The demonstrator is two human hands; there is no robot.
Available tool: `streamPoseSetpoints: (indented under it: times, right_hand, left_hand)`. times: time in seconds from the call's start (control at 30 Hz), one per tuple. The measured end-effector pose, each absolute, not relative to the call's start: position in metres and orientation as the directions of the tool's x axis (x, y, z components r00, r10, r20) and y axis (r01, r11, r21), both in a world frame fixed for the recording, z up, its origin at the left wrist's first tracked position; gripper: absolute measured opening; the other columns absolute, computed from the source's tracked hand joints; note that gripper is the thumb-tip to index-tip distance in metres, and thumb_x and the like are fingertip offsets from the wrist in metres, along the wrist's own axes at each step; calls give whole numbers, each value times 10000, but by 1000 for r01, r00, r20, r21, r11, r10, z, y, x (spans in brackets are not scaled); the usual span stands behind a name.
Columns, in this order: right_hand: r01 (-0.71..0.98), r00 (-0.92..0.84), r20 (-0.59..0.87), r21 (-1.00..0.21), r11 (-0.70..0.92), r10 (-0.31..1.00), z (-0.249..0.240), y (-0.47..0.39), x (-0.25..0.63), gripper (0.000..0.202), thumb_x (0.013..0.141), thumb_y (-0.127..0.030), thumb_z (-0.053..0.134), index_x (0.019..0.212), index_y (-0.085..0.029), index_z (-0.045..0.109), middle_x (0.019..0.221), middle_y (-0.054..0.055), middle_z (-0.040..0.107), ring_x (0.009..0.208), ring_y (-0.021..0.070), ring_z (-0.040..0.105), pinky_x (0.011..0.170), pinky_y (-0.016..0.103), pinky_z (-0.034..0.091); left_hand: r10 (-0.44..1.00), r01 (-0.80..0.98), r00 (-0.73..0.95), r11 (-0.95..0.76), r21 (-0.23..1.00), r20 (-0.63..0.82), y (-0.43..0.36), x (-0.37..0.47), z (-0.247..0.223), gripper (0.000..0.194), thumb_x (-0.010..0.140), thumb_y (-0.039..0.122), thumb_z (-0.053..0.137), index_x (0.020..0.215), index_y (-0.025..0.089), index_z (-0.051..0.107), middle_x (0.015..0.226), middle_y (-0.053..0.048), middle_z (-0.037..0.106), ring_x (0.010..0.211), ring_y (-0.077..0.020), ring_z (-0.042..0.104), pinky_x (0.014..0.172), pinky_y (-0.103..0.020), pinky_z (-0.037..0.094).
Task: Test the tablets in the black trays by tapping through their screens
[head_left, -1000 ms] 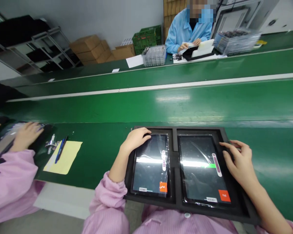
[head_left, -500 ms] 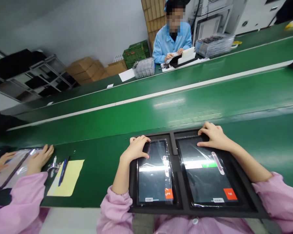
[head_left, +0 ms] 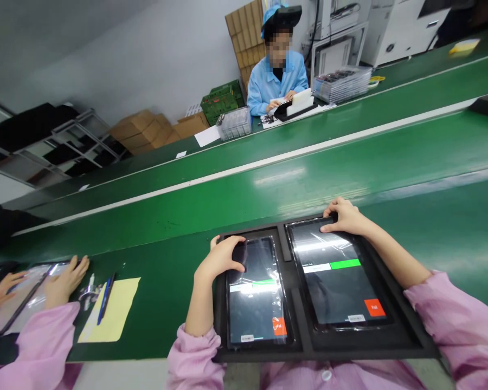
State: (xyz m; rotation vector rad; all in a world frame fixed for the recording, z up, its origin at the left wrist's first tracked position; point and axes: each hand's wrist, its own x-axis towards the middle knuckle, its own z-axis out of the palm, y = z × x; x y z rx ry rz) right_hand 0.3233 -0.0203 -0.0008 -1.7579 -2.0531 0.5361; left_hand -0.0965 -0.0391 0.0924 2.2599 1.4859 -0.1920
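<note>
Two tablets in clear film lie in a black two-compartment tray [head_left: 293, 303] at the table's front edge. My left hand [head_left: 223, 257] rests on the upper left corner of the left tablet [head_left: 254, 309], thumb and fingers apart. At the top edge of the right tablet [head_left: 333, 292], my right hand [head_left: 344, 218] grips its upper right corner between thumb and fingers. Both screens are lit, each with a green bar and a red box near the bottom. The right tablet sits high in its compartment, with bare tray below it.
Yellow paper [head_left: 120, 309] with pens [head_left: 106, 300] lies left of the tray. Further left, another person's hands [head_left: 65, 279] touch a film-covered device. Across the green conveyor, a person in blue [head_left: 276, 81] works beside stacked clear trays [head_left: 341, 84].
The right tablet has shifted up and slightly left with my right hand. The slider graphic on its screen is gone, and a green bar now shows on the left tablet.
</note>
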Motion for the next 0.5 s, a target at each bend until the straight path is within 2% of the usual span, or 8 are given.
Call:
streamPoseSetpoints:
  times: [0.07,0.17,0.3,0.4,0.5]
  right_hand:
    - [861,-138,51,-487,145,989,0,-25,319,336,734,-364,954,932,-221,724,1105,93,528,1076,348,527,835,399,466]
    - [892,-153,84,-418,174,985,0,-37,314,350,745,-332,952,963,-225,700,1155,95,512,1097,353,502,843,401,450]
    - [910,-173,186,-344,229,967,-5,-47,309,456,718,-285,963,1030,-224,637,1192,92,501,1079,338,487,861,399,423]
    - [888,-205,201,-374,268,958,-1,-44,305,507,728,-300,960,1083,-219,607,1185,95,511,1072,331,487,864,392,416]
    - [861,-191,189,-439,257,963,14,-42,296,589,725,-334,989,1138,-196,592,1186,118,518,1089,343,486,899,426,419]
  left_hand:
    - [848,898,426,-354,259,-317,-40,-94,89,794,630,254,915,1316,267,516,1414,-93,611,1353,-320,536,1221,-560,148]
    - [824,872,468,-370,321,-319,-35,-93,85,853,578,246,939,1312,244,505,1368,-106,627,1292,-315,580,1139,-482,308]
    - [812,859,474,-343,381,-340,-26,-97,82,884,526,272,952,1289,234,507,1319,-113,630,1264,-334,577,1084,-469,348]
    - [816,861,471,-343,374,-335,-25,-101,83,830,511,298,923,1244,240,538,1294,-106,633,1239,-341,580,1070,-469,363]
    - [839,892,425,-324,316,-341,-25,-103,83,795,473,317,873,1211,281,579,1304,-60,643,1260,-343,578,1094,-460,376]
